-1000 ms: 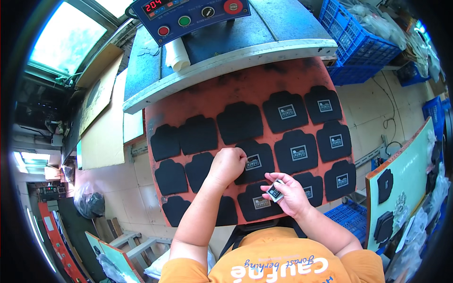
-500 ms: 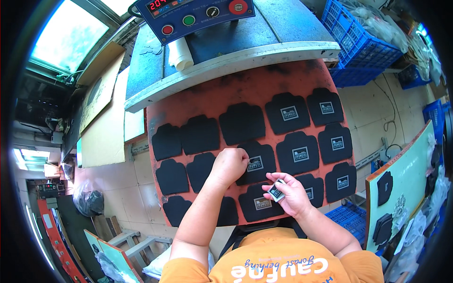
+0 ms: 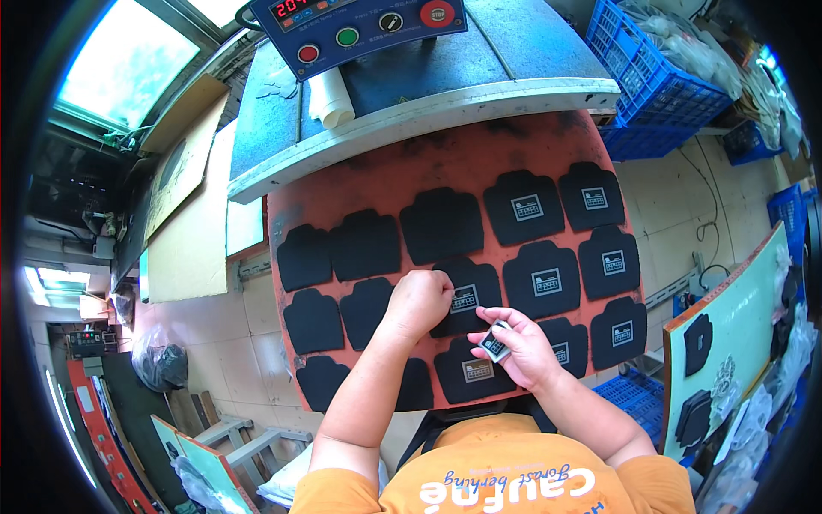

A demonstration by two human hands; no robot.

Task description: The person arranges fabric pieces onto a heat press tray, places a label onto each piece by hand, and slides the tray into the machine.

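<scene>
a small label (image 3: 494,342) is clamped in the grip of the right hand (image 3: 528,353) over the red surface (image 3: 377,184). a black piece (image 3: 479,276) is partly covered by the left hand (image 3: 421,300), but whether its grip is apart or together cannot be told. plastic bags (image 3: 685,44) are heaped in the blue crate (image 3: 629,86), upper right.

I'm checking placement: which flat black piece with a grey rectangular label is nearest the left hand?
Middle row's third black piece from left: the left hand hides its left edge; labelled others lie farther.
</scene>
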